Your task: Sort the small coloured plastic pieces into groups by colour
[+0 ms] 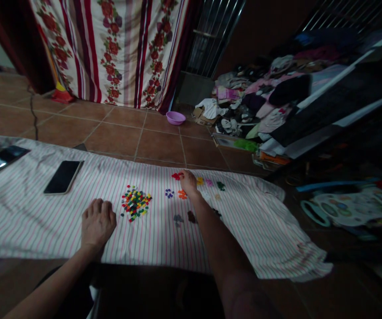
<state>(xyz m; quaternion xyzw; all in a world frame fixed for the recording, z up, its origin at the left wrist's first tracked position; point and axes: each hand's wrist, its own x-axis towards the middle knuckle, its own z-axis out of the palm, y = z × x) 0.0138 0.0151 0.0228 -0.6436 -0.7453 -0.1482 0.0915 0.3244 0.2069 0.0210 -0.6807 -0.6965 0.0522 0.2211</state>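
Note:
My right hand (188, 180) reaches to the far side of the striped cloth. Its fingertips are pinched together at the edge of a small pile of red pieces (176, 176); whatever is between them is hidden. My left hand (98, 220) rests on the cloth with its fingers curled under, left of a mixed heap of small coloured pieces (135, 203). Sorted by colour around my right hand and forearm are blue pieces (169, 193), orange pieces (182, 194), yellow pieces (200, 180), pink pieces (208, 182), green pieces (221, 186), grey pieces (178, 219) and brown pieces (191, 216).
Two phones, a near phone (63, 177) and a far phone (3, 161), lie at the left of the cloth (151, 243). Beyond, a purple basin (175, 118) sits on the tiled floor before a floral curtain (111, 53). Piled clothes (253, 95) fill the back right.

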